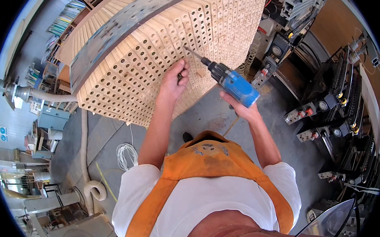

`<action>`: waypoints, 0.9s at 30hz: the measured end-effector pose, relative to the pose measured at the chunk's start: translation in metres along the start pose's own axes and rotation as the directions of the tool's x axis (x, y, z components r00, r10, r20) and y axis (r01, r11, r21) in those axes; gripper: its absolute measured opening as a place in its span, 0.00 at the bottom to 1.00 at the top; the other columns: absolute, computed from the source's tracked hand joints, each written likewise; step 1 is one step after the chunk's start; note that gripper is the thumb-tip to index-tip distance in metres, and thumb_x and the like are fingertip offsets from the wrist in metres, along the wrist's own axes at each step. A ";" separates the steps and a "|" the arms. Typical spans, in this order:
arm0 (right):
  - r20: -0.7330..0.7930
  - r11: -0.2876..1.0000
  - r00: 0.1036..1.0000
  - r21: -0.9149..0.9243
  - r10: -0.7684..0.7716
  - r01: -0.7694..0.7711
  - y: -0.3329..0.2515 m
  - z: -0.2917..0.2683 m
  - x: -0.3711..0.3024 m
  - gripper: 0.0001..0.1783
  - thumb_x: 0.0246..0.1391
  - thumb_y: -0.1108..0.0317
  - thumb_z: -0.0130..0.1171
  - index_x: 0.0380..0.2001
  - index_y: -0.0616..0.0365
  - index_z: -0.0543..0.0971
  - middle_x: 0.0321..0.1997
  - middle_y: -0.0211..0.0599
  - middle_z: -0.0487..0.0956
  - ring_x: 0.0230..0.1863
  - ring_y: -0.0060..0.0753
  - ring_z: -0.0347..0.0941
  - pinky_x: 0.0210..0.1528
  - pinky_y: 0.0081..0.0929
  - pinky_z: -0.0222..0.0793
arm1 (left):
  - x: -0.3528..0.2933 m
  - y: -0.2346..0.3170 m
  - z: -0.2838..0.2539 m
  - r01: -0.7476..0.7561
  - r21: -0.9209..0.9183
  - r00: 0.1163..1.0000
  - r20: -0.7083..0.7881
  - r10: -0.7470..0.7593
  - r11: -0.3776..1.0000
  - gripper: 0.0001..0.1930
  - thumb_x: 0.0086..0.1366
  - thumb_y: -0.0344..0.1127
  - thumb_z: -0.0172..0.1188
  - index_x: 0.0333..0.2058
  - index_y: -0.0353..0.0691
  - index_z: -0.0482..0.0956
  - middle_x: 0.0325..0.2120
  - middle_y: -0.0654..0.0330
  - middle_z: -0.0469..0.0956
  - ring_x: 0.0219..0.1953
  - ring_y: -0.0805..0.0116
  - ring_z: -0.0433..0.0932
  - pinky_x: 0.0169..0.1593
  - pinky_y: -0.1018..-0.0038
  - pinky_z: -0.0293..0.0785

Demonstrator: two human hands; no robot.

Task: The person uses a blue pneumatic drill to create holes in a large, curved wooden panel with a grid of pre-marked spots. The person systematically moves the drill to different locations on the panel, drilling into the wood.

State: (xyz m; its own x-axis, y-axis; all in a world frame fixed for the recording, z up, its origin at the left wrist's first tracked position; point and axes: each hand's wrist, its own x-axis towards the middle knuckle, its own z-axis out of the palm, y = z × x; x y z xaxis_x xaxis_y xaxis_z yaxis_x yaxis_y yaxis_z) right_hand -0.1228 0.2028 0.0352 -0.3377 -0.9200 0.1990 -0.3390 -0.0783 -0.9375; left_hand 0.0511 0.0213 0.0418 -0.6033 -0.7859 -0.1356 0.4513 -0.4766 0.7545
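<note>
My right hand (243,109) grips the handle of a blue power drill (237,85). The long thin bit of the drill slants up and left, its tip close to the drilled face of a big stack of wooden pieces (232,28); whether it touches cannot be made out. Curled in front of the same face, my left hand (173,83) has its thumb and forefinger pinched together. A small dark, brassy metal insert (179,76) shows between its fingers. Rows of round holes cover the stack; many at the left and upper middle hold dark metal-rimmed inserts, others are bare wood.
A worn dark board (121,32) lies on top of the stack. Black machinery with gauges (327,105) stands at right. A ribbed hose (85,145) and a coil of white cable (126,155) lie on the floor at left. Shelves (71,17) stand at upper left.
</note>
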 end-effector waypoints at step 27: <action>-0.017 0.991 0.997 0.107 -0.082 0.083 -0.016 0.023 0.014 0.15 0.52 0.72 0.64 0.44 0.58 0.79 0.40 0.33 0.82 0.40 0.24 0.76 0.42 0.24 0.72 | -0.001 -0.022 -0.005 0.194 0.188 0.977 0.055 -0.207 0.963 0.13 0.69 0.33 0.46 0.47 0.32 0.71 0.32 0.62 0.74 0.25 0.79 0.68 0.18 0.86 0.58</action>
State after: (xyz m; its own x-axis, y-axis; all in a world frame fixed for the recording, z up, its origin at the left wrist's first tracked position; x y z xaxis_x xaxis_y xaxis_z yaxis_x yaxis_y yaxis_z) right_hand -0.1018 0.1821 0.0469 -0.3236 -0.9039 0.2798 -0.2704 -0.1950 -0.9428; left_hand 0.0447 0.0308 0.0221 -0.7192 -0.6470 -0.2532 0.1941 -0.5370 0.8209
